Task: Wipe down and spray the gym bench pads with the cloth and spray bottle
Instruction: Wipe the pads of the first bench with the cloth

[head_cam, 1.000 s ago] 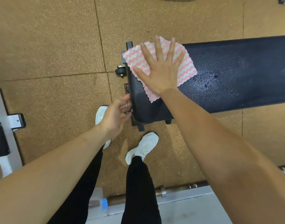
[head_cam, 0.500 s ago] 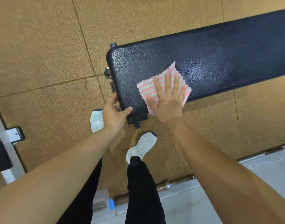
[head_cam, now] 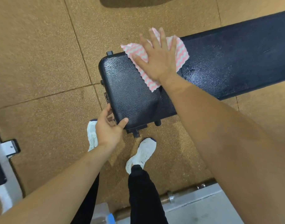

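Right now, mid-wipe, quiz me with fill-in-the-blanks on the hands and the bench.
The right hand presses the pink-and-white ____ with flat fingers.
The left hand grips the bench pad by its near ____.
The person's shoes are ____ in colour.
Missing: cloth; corner; white.

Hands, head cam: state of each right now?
Left hand: closed, gripping the end corner of the bench pad.
Right hand: open, fingers straight, pressing the cloth flat on the pad.
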The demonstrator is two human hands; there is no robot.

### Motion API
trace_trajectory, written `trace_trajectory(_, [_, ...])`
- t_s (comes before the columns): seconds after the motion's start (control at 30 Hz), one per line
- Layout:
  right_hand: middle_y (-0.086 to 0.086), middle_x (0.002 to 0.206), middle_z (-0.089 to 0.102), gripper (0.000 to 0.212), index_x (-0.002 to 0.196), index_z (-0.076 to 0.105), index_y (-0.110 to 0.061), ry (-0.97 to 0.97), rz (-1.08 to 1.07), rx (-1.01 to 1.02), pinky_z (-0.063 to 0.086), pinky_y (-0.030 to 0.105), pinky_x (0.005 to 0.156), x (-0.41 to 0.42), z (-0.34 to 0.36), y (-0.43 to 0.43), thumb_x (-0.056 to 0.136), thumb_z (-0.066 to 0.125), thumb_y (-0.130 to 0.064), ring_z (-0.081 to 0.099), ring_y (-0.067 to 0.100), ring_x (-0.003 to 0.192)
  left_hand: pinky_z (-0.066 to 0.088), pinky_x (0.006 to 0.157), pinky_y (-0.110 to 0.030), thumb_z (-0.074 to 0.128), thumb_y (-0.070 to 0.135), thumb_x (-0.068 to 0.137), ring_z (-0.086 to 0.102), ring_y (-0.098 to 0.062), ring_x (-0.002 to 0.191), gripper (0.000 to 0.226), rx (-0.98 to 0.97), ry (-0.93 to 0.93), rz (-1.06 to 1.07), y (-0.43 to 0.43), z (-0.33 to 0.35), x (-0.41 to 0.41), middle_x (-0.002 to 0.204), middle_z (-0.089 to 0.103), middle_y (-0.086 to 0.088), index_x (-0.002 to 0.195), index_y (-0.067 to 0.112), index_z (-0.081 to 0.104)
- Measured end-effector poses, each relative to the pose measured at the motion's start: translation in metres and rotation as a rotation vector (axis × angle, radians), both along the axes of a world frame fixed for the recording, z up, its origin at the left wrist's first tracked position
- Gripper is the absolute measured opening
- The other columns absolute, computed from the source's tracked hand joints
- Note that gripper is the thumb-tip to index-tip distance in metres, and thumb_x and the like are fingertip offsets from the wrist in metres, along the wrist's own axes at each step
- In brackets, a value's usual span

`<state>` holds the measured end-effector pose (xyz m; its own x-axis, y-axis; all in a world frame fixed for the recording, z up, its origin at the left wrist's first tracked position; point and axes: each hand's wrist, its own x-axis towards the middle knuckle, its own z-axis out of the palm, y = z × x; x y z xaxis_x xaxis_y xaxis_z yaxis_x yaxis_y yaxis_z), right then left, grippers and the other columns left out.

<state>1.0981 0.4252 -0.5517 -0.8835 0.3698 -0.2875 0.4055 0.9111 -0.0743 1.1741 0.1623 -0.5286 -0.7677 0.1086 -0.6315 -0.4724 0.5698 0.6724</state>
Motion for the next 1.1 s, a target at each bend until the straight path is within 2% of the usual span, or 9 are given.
trace_trajectory(0.13, [0.0, 0.173, 0.002, 0.081, 0.162, 0.009, -0.041, 0.048, -0.047, -0.013, -0.004, 0.069, 0.12, 0.022, -0.001, -0.008, 0.092, 0.011, -0.082, -0.007, 0.036, 0.158, 0.052, 0.103, -0.041, 0.084, 0.023, 0.08, 0.059, -0.016, 0.119, 0.083, -0.131, 0.104, -0.167, 0.0, 0.004, 0.0, 0.136, 0.055, 0.001, 0.15, 0.021, 0.04])
trace_trajectory(0.23, [0.0, 0.173, -0.004, 0.082, 0.163, 0.003, -0.039, 0.04, -0.086, -0.024, -0.004, 0.069, 0.12, 0.056, -0.002, -0.013, 0.093, 0.014, -0.082, -0.01, 0.037, 0.157, 0.031, 0.118, -0.038, 0.082, 0.019, 0.081, 0.034, -0.024, 0.144, 0.098, -0.31, 0.341, -0.461, 0.008, 0.019, -0.002, 0.157, 0.034, -0.005, 0.159, 0.024, 0.023])
trace_trajectory(0.3, [0.001, 0.173, -0.003, 0.084, 0.164, 0.002, -0.034, 0.029, -0.071, -0.031, -0.001, 0.066, 0.122, 0.085, -0.002, -0.017, 0.095, 0.017, -0.08, -0.009, 0.034, 0.158, 0.026, 0.122, -0.045, 0.083, 0.02, 0.079, 0.021, -0.029, 0.151, 0.102, -0.42, 0.499, -0.71, 0.02, 0.028, -0.007, 0.166, 0.02, -0.008, 0.16, 0.025, 0.02])
trace_trajectory(0.37, [0.003, 0.173, -0.001, 0.084, 0.164, 0.003, -0.028, 0.026, -0.058, -0.037, 0.001, 0.061, 0.124, 0.116, -0.004, -0.024, 0.097, 0.019, -0.076, -0.005, 0.029, 0.159, 0.023, 0.123, -0.048, 0.083, 0.034, 0.077, 0.011, -0.031, 0.155, 0.107, -0.484, 0.516, -0.861, 0.034, 0.032, -0.012, 0.169, 0.01, -0.008, 0.161, 0.024, 0.017])
trace_trajectory(0.5, [0.003, 0.173, 0.001, 0.079, 0.165, 0.005, -0.023, 0.045, -0.065, -0.074, -0.003, 0.05, 0.127, 0.174, -0.004, -0.035, 0.103, 0.024, -0.068, -0.003, 0.024, 0.159, 0.016, 0.125, -0.048, 0.082, 0.056, 0.07, 0.002, -0.034, 0.155, 0.123, -0.556, 0.43, -0.945, 0.064, 0.039, -0.018, 0.169, 0.002, -0.01, 0.161, 0.021, 0.009])
trace_trajectory(0.6, [0.006, 0.172, 0.003, 0.076, 0.164, 0.009, -0.017, 0.056, -0.097, -0.087, 0.003, 0.05, 0.128, 0.205, -0.001, -0.036, 0.105, 0.028, -0.062, -0.003, 0.026, 0.159, 0.013, 0.126, -0.05, 0.083, 0.061, 0.066, -0.002, -0.037, 0.154, 0.131, -0.626, 0.398, -0.995, 0.082, 0.041, -0.021, 0.169, -0.003, -0.009, 0.161, 0.021, 0.003])
trace_trajectory(0.7, [0.012, 0.172, -0.006, 0.083, 0.164, 0.0, -0.014, -0.012, -0.212, -0.093, 0.0, 0.053, 0.128, 0.219, 0.001, -0.038, 0.104, 0.024, -0.065, -0.011, 0.032, 0.158, 0.01, 0.125, -0.053, 0.084, 0.063, 0.062, -0.009, -0.036, 0.154, 0.137, -0.653, 0.383, -1.038, 0.095, 0.045, -0.026, 0.169, -0.01, -0.005, 0.16, 0.026, -0.003])
trace_trajectory(0.9, [0.02, 0.17, -0.008, 0.096, 0.162, -0.002, -0.006, -0.021, -0.518, -0.114, 0.0, 0.055, 0.127, 0.202, 0.007, -0.02, 0.097, 0.014, -0.075, -0.015, 0.035, 0.157, 0.012, 0.123, -0.058, 0.088, 0.067, 0.048, -0.009, -0.035, 0.155, 0.149, -0.652, 0.388, -1.146, 0.121, 0.05, -0.045, 0.169, -0.012, -0.004, 0.16, 0.029, -0.003])
trace_trajectory(1.1, [0.016, 0.171, 0.0, 0.096, 0.164, 0.005, -0.011, 0.02, -0.425, -0.001, 0.004, 0.058, 0.126, 0.129, 0.001, 0.04, 0.096, 0.016, -0.078, -0.005, 0.036, 0.158, 0.013, 0.122, -0.062, 0.089, 0.07, 0.043, -0.008, -0.035, 0.155, 0.154, -0.62, 0.42, -1.181, 0.133, 0.047, -0.057, 0.169, -0.01, -0.005, 0.16, 0.028, -0.003])
